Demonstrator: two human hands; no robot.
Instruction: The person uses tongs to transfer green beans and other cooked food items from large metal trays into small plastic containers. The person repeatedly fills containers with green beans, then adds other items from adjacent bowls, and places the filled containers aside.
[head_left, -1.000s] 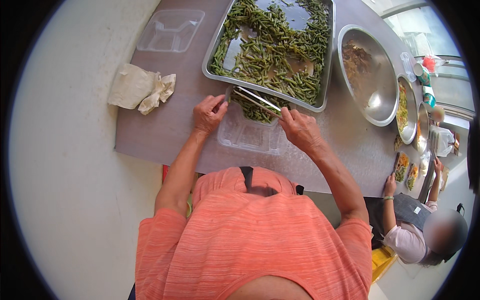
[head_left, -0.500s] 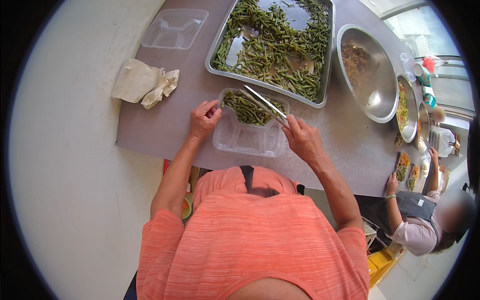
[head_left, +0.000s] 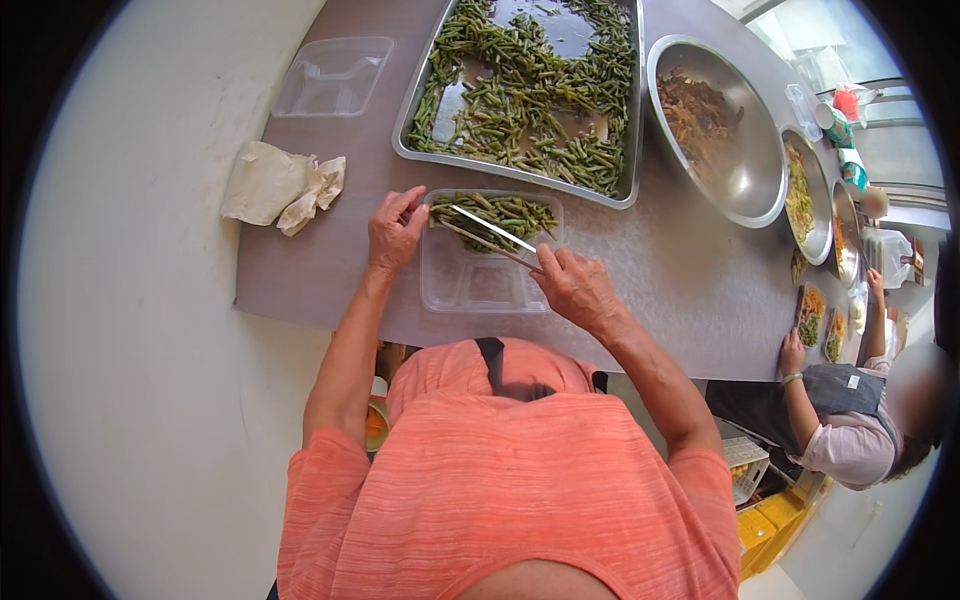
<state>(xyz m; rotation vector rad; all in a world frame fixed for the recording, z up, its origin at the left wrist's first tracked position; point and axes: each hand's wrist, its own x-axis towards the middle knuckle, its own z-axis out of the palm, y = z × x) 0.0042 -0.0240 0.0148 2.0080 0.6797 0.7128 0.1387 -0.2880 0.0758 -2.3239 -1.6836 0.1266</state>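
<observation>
Tongs: the pair of slim silver metal tongs has its long axis running from the right hand up and to the left, tips pointing toward the left hand and resting over the beans in the container.
Look of tongs: two thin shiny blades, spread slightly at the tips, joined at the end inside the right hand.
Right hand: fingers closed around the tongs' rear end, just below and to the right of the container.
Left hand: fingers curled, fingertips touching the container's upper left corner; whether they pinch it I cannot tell.
Container: one clear plastic compartment container on the grey counter, between the two hands; its upper compartment holds a heap of cut green beans, its lower compartments look bare.
Beyond the fingers: one large rectangular metal tray of green beans, just above the container.
Right of the right hand: a row of round metal bowls with cooked food.
Left of the left hand: one crumpled beige cloth; above it, one second clear plastic container.
Far right: another person at the counter.
</observation>
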